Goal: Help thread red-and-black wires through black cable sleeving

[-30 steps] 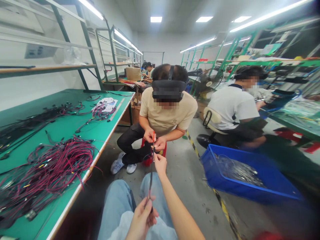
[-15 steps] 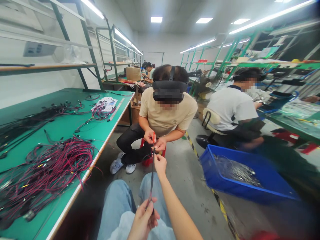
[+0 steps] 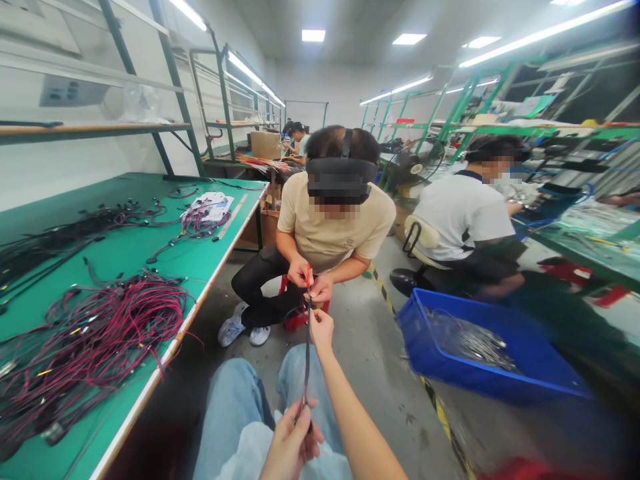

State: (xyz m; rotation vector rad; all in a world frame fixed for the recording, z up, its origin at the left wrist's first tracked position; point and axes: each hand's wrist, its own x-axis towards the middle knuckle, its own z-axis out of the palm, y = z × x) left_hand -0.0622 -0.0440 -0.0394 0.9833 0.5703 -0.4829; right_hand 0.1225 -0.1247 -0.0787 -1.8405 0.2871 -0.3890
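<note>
A dark cable [image 3: 307,363] runs taut from my lap toward the person seated opposite. My left hand [image 3: 293,437], low in front of my knees, is closed around its near end. Farther along, my right hand [image 3: 321,329] pinches the same cable near its far end, fingers pressed together. Just beyond, the facing person's hands [image 3: 320,288] hold the cable's far end and a small orange-red tool [image 3: 309,273], whose kind I cannot make out.
On the left, a green-topped table [image 3: 200,257] bears a heap of red and black wires [image 3: 120,333] and more cables. A blue bin [image 3: 480,380] with metallic-looking pieces stands on the floor to the right. Another person [image 3: 460,213] sits beyond it.
My left hand and the cable's near end have shifted slightly right in the picture. My right hand keeps its pinch, and the facing person's hands stay nearly still.
</note>
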